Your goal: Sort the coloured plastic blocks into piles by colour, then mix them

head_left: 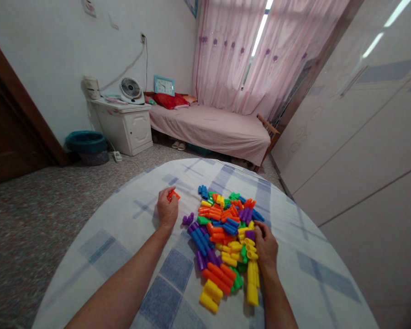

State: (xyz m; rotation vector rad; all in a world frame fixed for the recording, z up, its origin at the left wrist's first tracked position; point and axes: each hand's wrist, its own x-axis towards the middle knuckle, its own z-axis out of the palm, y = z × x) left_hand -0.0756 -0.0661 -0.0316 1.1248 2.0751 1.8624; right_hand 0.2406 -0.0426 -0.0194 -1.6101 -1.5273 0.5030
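My left hand (pixel 167 208) rests over the cloth left of the pile, its fingers pinched on a small orange building block (pixel 174 195). Across the table, my right hand (pixel 267 244) is at the pile's right edge. Its fingers curl against a purple building block (pixel 250 235) and appear to grip it; the fingertips are partly hidden. Yellow tube-shaped blocks (pixel 252 283) lie just below that hand. Between both hands spreads a heap of plastic tube blocks in orange (pixel 219 276), blue (pixel 197 241), green (pixel 237 278) and purple. A small purple block (pixel 188 219) lies near my left wrist.
A round table with a blue-and-white checked cloth (pixel 119 228) carries the blocks. Beyond it stand a bed (pixel 212 121), a white cabinet (pixel 137 130) with a fan (pixel 130 88), and a teal bin (pixel 87 142). Wardrobe doors (pixel 345 160) line the right side.
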